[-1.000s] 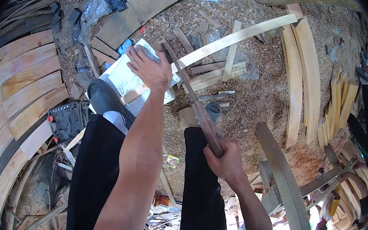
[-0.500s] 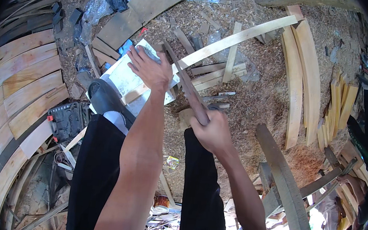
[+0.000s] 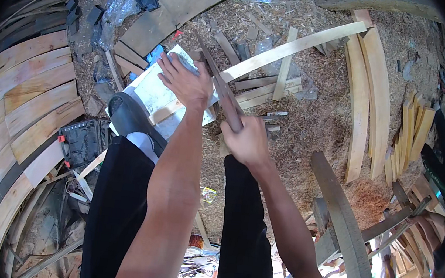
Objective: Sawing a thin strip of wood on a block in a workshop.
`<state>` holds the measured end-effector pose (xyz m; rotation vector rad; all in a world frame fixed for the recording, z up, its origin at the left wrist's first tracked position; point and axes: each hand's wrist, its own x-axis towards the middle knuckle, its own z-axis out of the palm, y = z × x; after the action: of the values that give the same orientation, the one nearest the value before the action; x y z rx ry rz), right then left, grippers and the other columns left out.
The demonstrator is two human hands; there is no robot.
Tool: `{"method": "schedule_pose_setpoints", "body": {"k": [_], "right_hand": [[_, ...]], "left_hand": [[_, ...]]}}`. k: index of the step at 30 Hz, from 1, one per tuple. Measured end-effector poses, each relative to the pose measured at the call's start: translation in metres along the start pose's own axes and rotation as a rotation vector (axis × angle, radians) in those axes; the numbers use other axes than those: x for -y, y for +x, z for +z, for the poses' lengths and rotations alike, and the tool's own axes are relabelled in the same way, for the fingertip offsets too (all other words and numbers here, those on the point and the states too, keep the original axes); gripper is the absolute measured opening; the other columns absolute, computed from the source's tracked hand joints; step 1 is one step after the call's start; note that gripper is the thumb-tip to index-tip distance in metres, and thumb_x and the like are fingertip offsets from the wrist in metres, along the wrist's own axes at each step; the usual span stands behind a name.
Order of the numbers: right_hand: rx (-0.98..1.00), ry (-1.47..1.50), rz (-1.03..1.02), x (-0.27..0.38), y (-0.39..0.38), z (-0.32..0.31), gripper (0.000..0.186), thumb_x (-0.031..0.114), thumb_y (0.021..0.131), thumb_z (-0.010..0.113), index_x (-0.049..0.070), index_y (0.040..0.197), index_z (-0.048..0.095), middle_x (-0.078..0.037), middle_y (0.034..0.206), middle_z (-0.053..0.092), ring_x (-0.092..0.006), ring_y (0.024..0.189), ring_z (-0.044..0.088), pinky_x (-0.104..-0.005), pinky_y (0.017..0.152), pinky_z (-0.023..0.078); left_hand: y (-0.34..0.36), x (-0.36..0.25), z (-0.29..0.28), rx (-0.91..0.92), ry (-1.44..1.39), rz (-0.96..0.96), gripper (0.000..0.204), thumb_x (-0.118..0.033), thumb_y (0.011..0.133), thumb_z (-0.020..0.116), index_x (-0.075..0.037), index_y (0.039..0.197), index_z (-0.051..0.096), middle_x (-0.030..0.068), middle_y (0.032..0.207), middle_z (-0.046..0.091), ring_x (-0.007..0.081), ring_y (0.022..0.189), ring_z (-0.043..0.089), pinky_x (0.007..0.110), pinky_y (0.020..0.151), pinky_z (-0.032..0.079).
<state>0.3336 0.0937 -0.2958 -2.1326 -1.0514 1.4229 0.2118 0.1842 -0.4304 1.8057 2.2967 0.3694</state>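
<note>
My left hand (image 3: 187, 85) lies flat with fingers spread over a pale wooden strip (image 3: 297, 46) and the white block (image 3: 154, 89) beneath it. That strip runs from under the hand to the far right. My right hand (image 3: 248, 140) is closed round the near end of a long, narrow brown tool (image 3: 229, 103). The tool slants across the strip just right of my left hand, and its far end points up and left. Seen nearly edge-on, its exact kind is unclear. A dark shoe (image 3: 129, 118) on my left foot rests against the block.
Stacked planks (image 3: 37, 98) stand at the left, near an open black tool case (image 3: 82, 143). Curved boards (image 3: 373, 95) lie at the right. A thick curved beam (image 3: 341, 222) rises near my right forearm. Wood shavings and offcuts cover the ground (image 3: 310, 132). Another person's arm (image 3: 432, 229) shows far right.
My right hand has slid the brown tool forward and slightly left, across the strip. My left hand keeps its place on the strip. The view has shifted slightly.
</note>
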Motion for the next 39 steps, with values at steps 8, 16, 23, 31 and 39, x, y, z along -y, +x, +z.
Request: {"method": "schedule_pose_setpoints", "body": {"k": [8, 16, 23, 31, 39], "right_hand": [[0.040, 0.010, 0.011, 0.006, -0.007, -0.012, 0.033, 0.025, 0.080, 0.066, -0.006, 0.071, 0.063, -0.022, 0.058, 0.058, -0.0361, 0.056, 0.063, -0.0436, 0.059, 0.048], [0.210, -0.023, 0.245, -0.009, -0.118, -0.072, 0.020, 0.019, 0.077, 0.069, 0.000, 0.081, 0.067, -0.023, 0.072, 0.064, -0.0427, 0.073, 0.065, -0.0490, 0.070, 0.052], [0.028, -0.026, 0.010, -0.001, -0.017, -0.011, 0.028, 0.023, 0.079, 0.066, -0.004, 0.076, 0.067, -0.024, 0.063, 0.061, -0.0419, 0.066, 0.064, -0.0437, 0.062, 0.050], [0.052, -0.033, 0.046, 0.011, 0.005, -0.005, 0.031, 0.025, 0.080, 0.066, -0.006, 0.077, 0.067, -0.025, 0.062, 0.059, -0.0398, 0.063, 0.065, -0.0428, 0.062, 0.050], [0.132, -0.011, 0.173, 0.022, -0.115, -0.069, 0.022, 0.016, 0.077, 0.068, -0.002, 0.090, 0.066, -0.023, 0.081, 0.066, -0.0424, 0.076, 0.066, -0.0471, 0.069, 0.053]], "left_hand": [[-0.002, 0.002, 0.000, 0.007, -0.013, -0.017, 0.067, -0.033, 0.086, 0.050, 0.006, 0.140, 0.037, 0.0235, 0.155, 0.025, 0.0372, 0.148, 0.015, 0.055, 0.118, 0.009], [-0.003, 0.003, -0.001, -0.010, -0.009, -0.013, 0.067, -0.033, 0.086, 0.050, 0.006, 0.140, 0.038, 0.0243, 0.153, 0.027, 0.0370, 0.148, 0.015, 0.054, 0.119, 0.009], [0.000, -0.001, -0.002, 0.005, -0.012, -0.018, 0.067, -0.032, 0.087, 0.049, 0.006, 0.141, 0.037, 0.0240, 0.154, 0.026, 0.0371, 0.148, 0.015, 0.054, 0.119, 0.009], [-0.003, 0.000, 0.001, 0.016, -0.030, -0.006, 0.068, -0.032, 0.087, 0.050, 0.006, 0.141, 0.036, 0.0239, 0.154, 0.026, 0.0376, 0.147, 0.014, 0.055, 0.118, 0.009], [-0.003, 0.000, -0.001, -0.011, -0.005, -0.025, 0.066, -0.031, 0.086, 0.050, 0.006, 0.139, 0.038, 0.0240, 0.153, 0.027, 0.0373, 0.147, 0.015, 0.055, 0.118, 0.010]]}}
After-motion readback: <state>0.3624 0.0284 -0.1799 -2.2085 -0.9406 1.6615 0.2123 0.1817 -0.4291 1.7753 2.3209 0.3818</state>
